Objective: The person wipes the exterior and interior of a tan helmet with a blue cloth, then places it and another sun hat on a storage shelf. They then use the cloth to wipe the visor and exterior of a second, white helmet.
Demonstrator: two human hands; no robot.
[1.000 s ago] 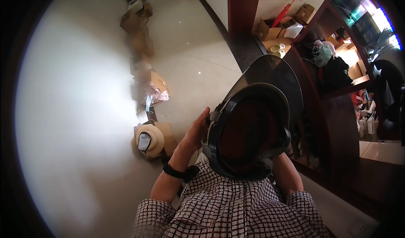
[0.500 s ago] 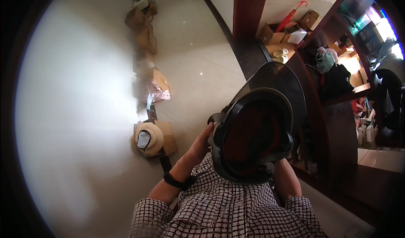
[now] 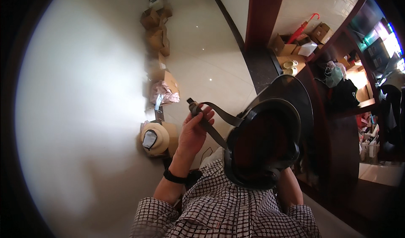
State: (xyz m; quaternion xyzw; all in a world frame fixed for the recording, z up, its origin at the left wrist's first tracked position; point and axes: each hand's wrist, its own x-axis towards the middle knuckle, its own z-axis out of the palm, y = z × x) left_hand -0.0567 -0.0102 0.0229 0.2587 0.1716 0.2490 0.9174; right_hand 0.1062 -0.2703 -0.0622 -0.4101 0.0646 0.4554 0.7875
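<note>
A black helmet (image 3: 263, 147) with a tinted visor (image 3: 298, 98) is held up before my chest, its hollow, dark reddish inside facing up. A grey-black strap (image 3: 223, 113) loops out from its left side. My left hand (image 3: 195, 128) is closed on the far end of this strap, near a small dark buckle (image 3: 193, 104), and pulls it out to the left, apart from the helmet. My right forearm (image 3: 291, 188) rises to the helmet's lower right side. My right hand itself is hidden behind the helmet, so its fingers do not show.
At left, cardboard boxes (image 3: 156, 37) line a white wall; a straw hat (image 3: 155, 141) lies nearest. Upper right are a red umbrella (image 3: 300, 30) in a box and pale slippers (image 3: 290, 67). A dark wooden shelf (image 3: 337, 141) with bags stands close on the right.
My left hand has left the helmet's left edge and moved up and left, drawing the strap out into a loop. The helmet has shifted slightly right and down in view.
</note>
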